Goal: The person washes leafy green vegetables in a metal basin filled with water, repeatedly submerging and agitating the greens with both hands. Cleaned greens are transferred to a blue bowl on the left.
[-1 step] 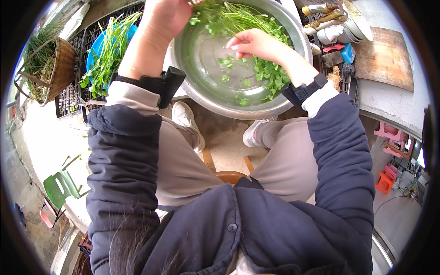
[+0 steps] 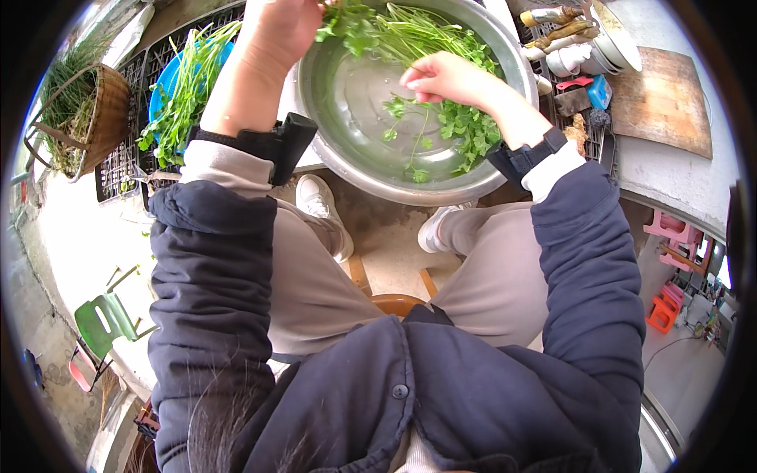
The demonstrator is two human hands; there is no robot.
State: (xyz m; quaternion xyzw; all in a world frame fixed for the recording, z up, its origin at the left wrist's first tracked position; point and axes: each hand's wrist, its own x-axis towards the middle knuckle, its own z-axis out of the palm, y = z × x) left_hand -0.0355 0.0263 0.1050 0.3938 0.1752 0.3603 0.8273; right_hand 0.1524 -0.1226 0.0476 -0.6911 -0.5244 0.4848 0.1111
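A wide metal basin (image 2: 311, 110) of water stands in front of me, with a heap of leafy cilantro (image 2: 465, 130) along its right and far side. My left hand (image 2: 277, 31), partly cut off by the top edge, is closed on a bunch of cilantro (image 2: 351, 25) over the far left of the basin. Above the water, my right hand (image 2: 445, 77) has bent fingers drawn together near the heap's stems. Whatever lies between those fingertips, if anything, is too small to make out. A few loose sprigs float below it.
Left of the basin, a blue bowl (image 2: 163, 91) with long-stemmed greens sits on black crates (image 2: 130, 106), beside a wicker basket (image 2: 110, 110). At right are a wooden board (image 2: 662, 102), stacked white bowls (image 2: 615, 39) and a blue brush-like item (image 2: 599, 92). My shoes flank the basin's near rim.
The cilantro bunch in my left hand has shifted slightly left and looks sharper. My right hand has moved a little to the right, its fingers still drawn together.
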